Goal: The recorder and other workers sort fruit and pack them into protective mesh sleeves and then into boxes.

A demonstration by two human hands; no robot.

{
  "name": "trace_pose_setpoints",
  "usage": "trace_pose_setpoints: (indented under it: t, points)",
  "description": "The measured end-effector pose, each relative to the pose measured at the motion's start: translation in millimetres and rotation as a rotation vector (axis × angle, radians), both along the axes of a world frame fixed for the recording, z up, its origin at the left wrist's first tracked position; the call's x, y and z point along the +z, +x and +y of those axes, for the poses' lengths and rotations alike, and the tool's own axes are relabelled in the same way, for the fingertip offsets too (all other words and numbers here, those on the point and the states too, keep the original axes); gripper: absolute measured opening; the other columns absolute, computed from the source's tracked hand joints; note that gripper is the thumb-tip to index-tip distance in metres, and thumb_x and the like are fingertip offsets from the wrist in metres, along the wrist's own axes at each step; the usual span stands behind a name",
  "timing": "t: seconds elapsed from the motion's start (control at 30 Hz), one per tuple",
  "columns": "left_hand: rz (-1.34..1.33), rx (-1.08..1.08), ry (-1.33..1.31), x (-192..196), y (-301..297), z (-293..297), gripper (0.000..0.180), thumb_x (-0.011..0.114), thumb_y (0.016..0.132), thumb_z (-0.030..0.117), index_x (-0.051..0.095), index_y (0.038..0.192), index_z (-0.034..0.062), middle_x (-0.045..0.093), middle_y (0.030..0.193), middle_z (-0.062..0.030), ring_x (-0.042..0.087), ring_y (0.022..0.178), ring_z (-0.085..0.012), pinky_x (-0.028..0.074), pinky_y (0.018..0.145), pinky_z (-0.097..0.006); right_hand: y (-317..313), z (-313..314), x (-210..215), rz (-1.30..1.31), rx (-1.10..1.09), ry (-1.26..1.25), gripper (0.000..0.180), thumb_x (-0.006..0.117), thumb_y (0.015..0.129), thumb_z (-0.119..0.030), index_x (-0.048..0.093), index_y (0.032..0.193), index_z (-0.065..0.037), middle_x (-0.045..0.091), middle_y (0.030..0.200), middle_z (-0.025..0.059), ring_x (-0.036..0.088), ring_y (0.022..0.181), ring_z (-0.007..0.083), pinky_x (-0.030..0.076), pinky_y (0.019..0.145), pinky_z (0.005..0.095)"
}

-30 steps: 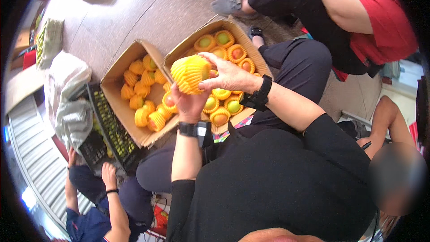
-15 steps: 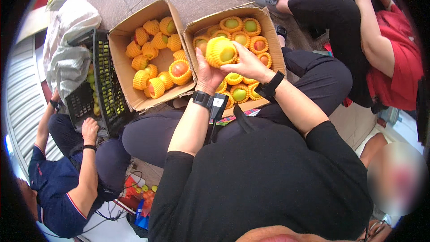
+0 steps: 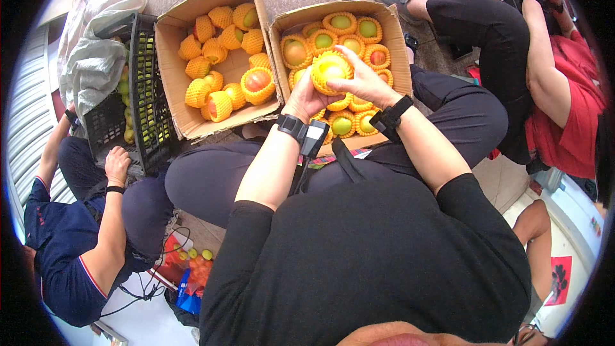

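Above the right cardboard box [image 3: 405, 64], both my hands hold a round fruit in a yellow foam net [image 3: 331, 72]. My left hand [image 3: 306, 98] cups it from the left and below, with its fingers partly hidden. From the right, my right hand [image 3: 370, 83] grips the netted fruit with thumb and fingers. The net's open end faces upward, showing pale yellow-green skin. Under my hands, the box holds several netted fruits [image 3: 342, 125], green and reddish, mostly with their open ends up.
Left of it stands another cardboard box [image 3: 172, 83] with loosely piled netted fruits [image 3: 258, 83]. Farther left are black crates [image 3: 142, 90] with small green fruits and a whitish cloth [image 3: 106, 32]. A co-worker in dark blue [image 3: 70, 250] sits left, another in red [image 3: 557, 102] right.
The netted fruit has turned in my hands, so its open end now faces up instead of toward the lower right. My right hand's fingers have shifted around it. The view has shifted slightly.
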State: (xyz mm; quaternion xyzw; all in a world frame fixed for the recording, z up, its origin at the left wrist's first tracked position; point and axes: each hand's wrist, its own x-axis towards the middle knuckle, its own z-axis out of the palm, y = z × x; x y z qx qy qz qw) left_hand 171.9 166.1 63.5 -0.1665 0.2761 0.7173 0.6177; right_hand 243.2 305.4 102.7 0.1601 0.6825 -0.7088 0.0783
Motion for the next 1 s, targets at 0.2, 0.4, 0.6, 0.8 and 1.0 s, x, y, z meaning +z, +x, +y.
trace_pose_setpoints:
  t: [0.2,0.4,0.6,0.8,1.0]
  points:
    - [0.137,0.138,0.080,9.1,-1.4,6.1,0.036,0.047,0.087,0.023,0.046,0.119,0.0045,0.052,0.116,-0.0079,0.051,0.106,-0.0196,0.040,0.093,-0.034,-1.7,6.2,31.8,-0.397,-0.106,-0.310,0.064,0.063,0.075,-0.045,0.037,0.123,-0.011,0.048,0.114,0.0081,0.048,0.106,0.0211,0.045,0.083,0.0432]
    - [0.705,0.115,0.026,17.9,-18.4,5.5,0.043,0.051,0.084,0.021,0.042,0.122,0.0025,0.048,0.118,-0.0119,0.043,0.113,-0.0222,0.034,0.097,-0.035,0.0,16.4,26.9,-0.383,-0.023,-0.530,0.059,0.066,0.075,-0.030,0.036,0.122,-0.010,0.049,0.113,0.0065,0.051,0.102,0.0199,0.047,0.080,0.0400]
    - [-0.090,0.318,0.195,20.0,-14.8,3.8,0.051,0.051,0.085,0.039,0.039,0.123,0.0066,0.044,0.122,-0.0122,0.043,0.113,-0.0277,0.036,0.095,-0.042,-7.7,1.3,23.2,0.038,-0.201,-0.043,0.085,0.077,0.056,-0.010,0.030,0.127,-0.004,0.044,0.118,0.0118,0.044,0.110,0.0202,0.034,0.097,0.0317]
    - [0.198,0.213,0.086,19.6,-11.0,11.2,0.050,0.060,0.081,0.028,0.040,0.120,0.0045,0.050,0.114,-0.0103,0.053,0.102,-0.0231,0.045,0.087,-0.036,-2.0,3.2,13.5,0.092,-0.018,0.463,0.089,0.080,0.054,-0.019,0.030,0.125,0.000,0.042,0.120,0.0182,0.042,0.114,0.0268,0.034,0.097,0.0345]
    - [0.627,0.045,-0.251,0.3,17.8,26.9,0.043,0.057,0.084,0.025,0.040,0.118,0.0057,0.050,0.107,-0.0075,0.051,0.096,-0.0156,0.045,0.079,-0.030,0.2,6.0,-5.1,0.126,0.159,0.907,0.081,0.076,0.055,-0.022,0.036,0.120,0.002,0.044,0.116,0.0238,0.044,0.109,0.0360,0.037,0.093,0.0395]
